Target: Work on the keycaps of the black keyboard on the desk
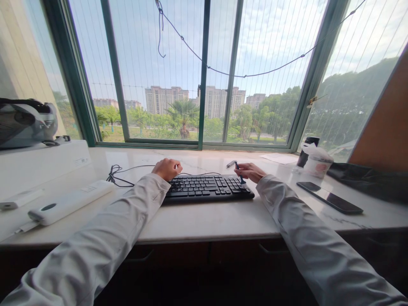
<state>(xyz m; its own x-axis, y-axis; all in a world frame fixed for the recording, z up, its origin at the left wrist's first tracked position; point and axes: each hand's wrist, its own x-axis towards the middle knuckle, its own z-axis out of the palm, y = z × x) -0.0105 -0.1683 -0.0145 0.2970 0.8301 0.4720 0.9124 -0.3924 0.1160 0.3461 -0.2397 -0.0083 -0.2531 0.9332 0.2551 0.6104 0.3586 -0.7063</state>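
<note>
A black keyboard (204,192) lies on the white marble-patterned counter, its left end partly hidden by my left sleeve. My right hand (251,171) pinches the dark blue-green handle of a small brush (241,176) between thumb and fingers. The brush stands nearly upright, its pale bristle end down at the number pad keys on the right. My left hand (167,169) is curled into a loose fist at the keyboard's back left corner, with nothing visible in it. Just behind my right hand lies a small metallic object (230,164), too small to make out.
A coiled black cable (119,175) lies left of the keyboard. Further left are a white elongated device (72,202) and a white box (44,163) bearing a dark headset-like object (28,123). At right are a phone (330,197), a bagged cup (317,161) and a dark bottle (307,151).
</note>
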